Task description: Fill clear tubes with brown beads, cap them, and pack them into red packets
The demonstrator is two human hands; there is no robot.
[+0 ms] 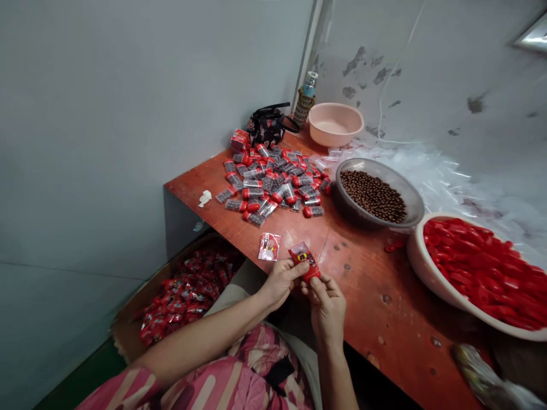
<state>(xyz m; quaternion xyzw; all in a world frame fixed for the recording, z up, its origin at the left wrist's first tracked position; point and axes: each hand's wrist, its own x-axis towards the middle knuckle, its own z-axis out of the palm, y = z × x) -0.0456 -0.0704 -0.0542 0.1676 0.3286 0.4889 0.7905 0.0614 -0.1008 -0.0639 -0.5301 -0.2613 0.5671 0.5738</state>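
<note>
A big wooden surface (376, 307) with a smooth red-brown top stands against a gray wall (94, 142); a cardboard box (128, 330) full of shiny red packets sits on the floor beside it. On the surface, a wide white tub (416, 256) holds long, smooth red pieces; a gray metal bowl (412, 199) holds round brown balls; a pink basin (335, 122) stands at the back; soft, see-through plastic bags (410, 159) lie in a thin heap. A pile of little clear-and-red packs (267, 185) sits near the bowl; a flat red packet (269, 246) lies alone. The small red packet (304, 261) is up above the surface, just past its edge, between both hands; the left hand (280, 282) is mostly closed, with its fingers on the packet; the right hand (327, 302) pinches its low end, and this firm, close pinch keeps it steady.
</note>
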